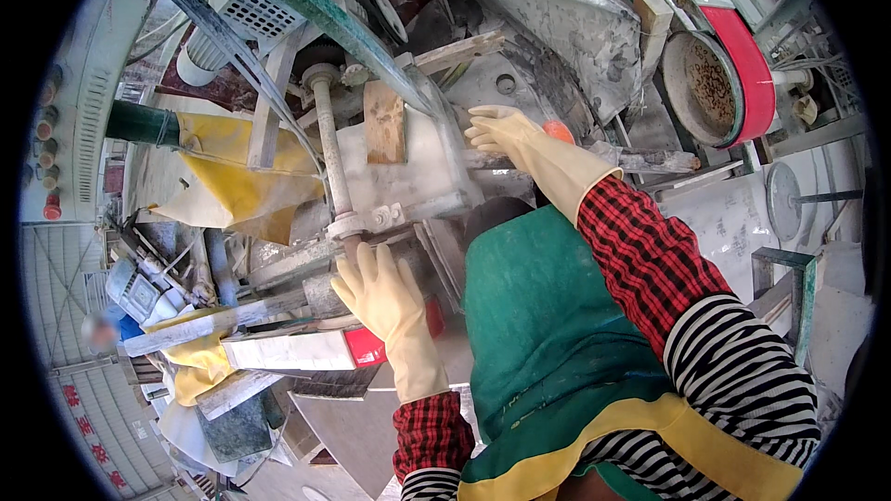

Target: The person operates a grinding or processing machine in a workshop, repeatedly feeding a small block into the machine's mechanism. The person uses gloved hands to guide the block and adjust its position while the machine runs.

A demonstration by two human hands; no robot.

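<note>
Both my hands wear cream rubber gloves. My left hand (380, 301) has its fingers spread over the near end of a dusty metal shaft (325, 144), beside its bearing block (376, 219). Whether the fingertips touch the metal I cannot tell. Out to the right, my right hand (510, 134) reaches over the far side of the machine frame (450, 153), fingers stretched out and no object visible in them. An orange round piece (559, 131) shows just behind that glove. Between the shaft and the frame lies a wooden block (385, 122) on a pale slab.
A green beam (325, 23) crosses above the shaft. Yellow sheeting (246, 181) hangs at left, near a panel with buttons (51, 148). A red-edged belt wheel (705, 88) stands far right; a red-and-white belt (306, 350) runs beside my left wrist. Boards and scrap lie around.
</note>
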